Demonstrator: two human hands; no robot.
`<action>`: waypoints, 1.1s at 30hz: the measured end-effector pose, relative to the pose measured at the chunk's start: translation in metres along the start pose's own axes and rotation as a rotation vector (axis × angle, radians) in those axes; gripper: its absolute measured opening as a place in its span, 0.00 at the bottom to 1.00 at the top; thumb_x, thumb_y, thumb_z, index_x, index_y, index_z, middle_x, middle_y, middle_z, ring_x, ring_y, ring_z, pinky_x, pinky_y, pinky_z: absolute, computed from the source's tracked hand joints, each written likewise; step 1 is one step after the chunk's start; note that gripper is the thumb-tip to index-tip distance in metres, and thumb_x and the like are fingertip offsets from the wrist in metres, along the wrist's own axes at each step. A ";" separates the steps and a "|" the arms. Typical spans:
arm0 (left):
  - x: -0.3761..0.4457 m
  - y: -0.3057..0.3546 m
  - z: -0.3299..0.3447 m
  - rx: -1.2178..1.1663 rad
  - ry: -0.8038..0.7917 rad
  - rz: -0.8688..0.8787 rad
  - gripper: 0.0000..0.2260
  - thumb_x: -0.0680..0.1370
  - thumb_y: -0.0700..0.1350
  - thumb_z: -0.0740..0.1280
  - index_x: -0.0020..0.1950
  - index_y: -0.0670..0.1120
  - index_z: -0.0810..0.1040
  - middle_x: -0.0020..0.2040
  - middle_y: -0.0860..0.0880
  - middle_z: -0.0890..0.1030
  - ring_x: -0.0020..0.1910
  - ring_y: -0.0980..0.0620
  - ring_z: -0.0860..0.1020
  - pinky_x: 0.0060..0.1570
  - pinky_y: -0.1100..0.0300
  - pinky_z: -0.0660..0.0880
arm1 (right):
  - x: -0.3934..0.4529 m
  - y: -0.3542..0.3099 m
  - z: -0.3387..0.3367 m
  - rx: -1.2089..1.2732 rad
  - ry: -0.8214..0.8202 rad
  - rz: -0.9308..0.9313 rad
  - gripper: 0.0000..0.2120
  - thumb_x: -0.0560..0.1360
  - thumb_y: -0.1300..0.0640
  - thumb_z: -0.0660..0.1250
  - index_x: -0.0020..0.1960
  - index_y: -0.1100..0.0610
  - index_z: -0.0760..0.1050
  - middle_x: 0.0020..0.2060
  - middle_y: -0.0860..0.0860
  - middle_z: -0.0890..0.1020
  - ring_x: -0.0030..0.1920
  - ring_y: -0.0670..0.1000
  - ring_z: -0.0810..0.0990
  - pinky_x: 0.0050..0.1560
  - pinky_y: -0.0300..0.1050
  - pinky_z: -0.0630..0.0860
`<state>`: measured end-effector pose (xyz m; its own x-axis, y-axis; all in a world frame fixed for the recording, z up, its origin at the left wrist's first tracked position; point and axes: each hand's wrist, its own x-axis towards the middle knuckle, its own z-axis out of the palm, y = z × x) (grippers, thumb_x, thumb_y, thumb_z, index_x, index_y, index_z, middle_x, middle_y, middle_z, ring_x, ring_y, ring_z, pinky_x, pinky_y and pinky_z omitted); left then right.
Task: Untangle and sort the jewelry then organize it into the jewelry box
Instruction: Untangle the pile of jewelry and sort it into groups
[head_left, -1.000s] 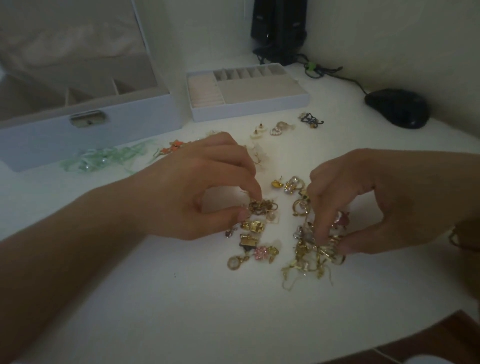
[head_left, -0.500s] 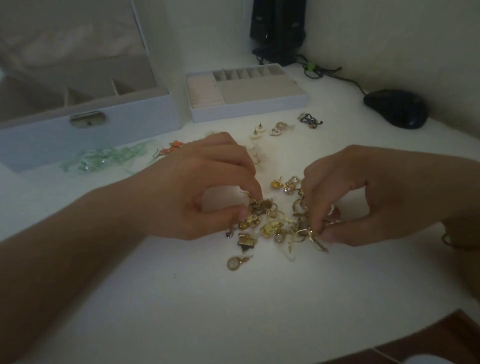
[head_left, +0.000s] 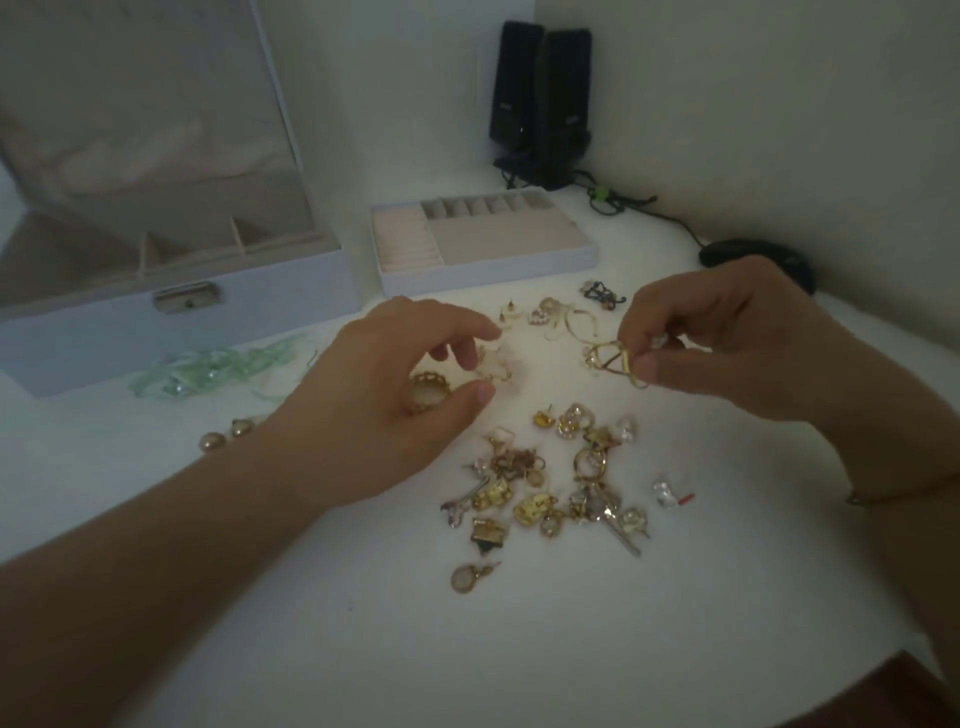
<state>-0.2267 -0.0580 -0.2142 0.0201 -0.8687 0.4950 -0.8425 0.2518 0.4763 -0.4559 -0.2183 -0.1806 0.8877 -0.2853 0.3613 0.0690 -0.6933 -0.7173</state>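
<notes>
jewelry pile (head_left: 561, 488) mid-table; bare tabletop (head_left: 415, 639) nearer

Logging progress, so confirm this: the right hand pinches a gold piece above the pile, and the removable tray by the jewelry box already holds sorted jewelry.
Not quite. In the head view the tray shows no jewelry in its compartments. The rest stands: the right hand pinches a gold piece above the pile, beside the jewelry box.
</notes>
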 end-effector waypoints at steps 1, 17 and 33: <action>0.001 -0.001 -0.001 0.044 0.006 -0.011 0.14 0.74 0.55 0.65 0.59 0.54 0.78 0.48 0.60 0.79 0.51 0.57 0.75 0.47 0.67 0.71 | 0.002 0.004 0.000 -0.022 0.031 0.012 0.05 0.68 0.52 0.70 0.38 0.42 0.80 0.32 0.47 0.81 0.32 0.59 0.74 0.37 0.44 0.72; 0.003 -0.009 0.002 0.326 -0.242 0.151 0.21 0.78 0.63 0.59 0.67 0.57 0.74 0.67 0.57 0.74 0.67 0.53 0.71 0.64 0.47 0.69 | 0.030 0.015 -0.003 -0.464 -0.192 0.147 0.06 0.66 0.59 0.77 0.38 0.49 0.83 0.35 0.37 0.81 0.37 0.41 0.79 0.38 0.26 0.68; 0.007 -0.013 0.005 0.156 -0.194 0.191 0.15 0.79 0.55 0.63 0.62 0.51 0.80 0.61 0.56 0.79 0.62 0.54 0.75 0.60 0.48 0.73 | 0.018 0.011 -0.013 -0.453 -0.122 0.230 0.07 0.70 0.51 0.72 0.44 0.43 0.75 0.35 0.44 0.81 0.32 0.47 0.77 0.36 0.37 0.73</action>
<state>-0.2186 -0.0690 -0.2207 -0.2369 -0.8808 0.4100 -0.8940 0.3629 0.2629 -0.4450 -0.2403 -0.1741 0.9053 -0.4035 0.1329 -0.3141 -0.8464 -0.4301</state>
